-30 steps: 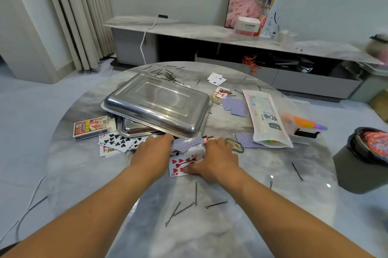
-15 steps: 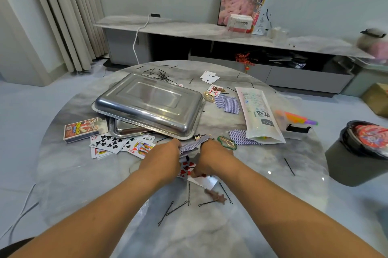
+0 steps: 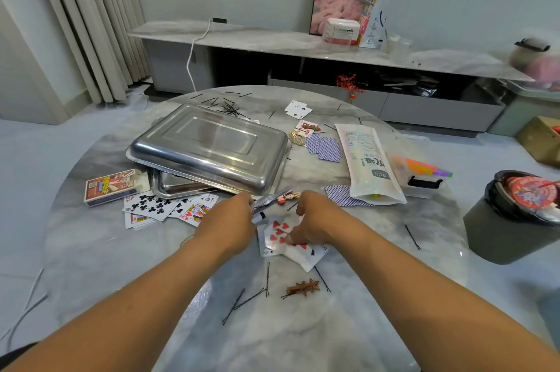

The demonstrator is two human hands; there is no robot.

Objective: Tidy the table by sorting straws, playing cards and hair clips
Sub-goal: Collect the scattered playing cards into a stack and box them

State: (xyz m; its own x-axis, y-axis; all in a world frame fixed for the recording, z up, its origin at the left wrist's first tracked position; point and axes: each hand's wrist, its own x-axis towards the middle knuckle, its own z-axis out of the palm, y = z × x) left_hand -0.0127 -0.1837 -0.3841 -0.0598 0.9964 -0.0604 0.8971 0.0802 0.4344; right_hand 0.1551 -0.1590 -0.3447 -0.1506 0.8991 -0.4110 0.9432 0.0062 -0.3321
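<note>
round marble tabletop, cards and hair clips scattered, both hands at centre.

left hand grips a small stack of blue-backed cards, long axis running away from the person and up to the right, edge-on. right hand presses its thumb and curled fingers on a fan of face-up heart cards lying flat just under it, touching; whether it pinches one i cannot tell. brown star hair clip lies near the person, long axis left-right, black bobby pins beside it. steel lid tilted over a tray; card box and face-up club cards to its left; white pouch on the right. room: grey floor, curtains, low marble console, bin at right.
</note>
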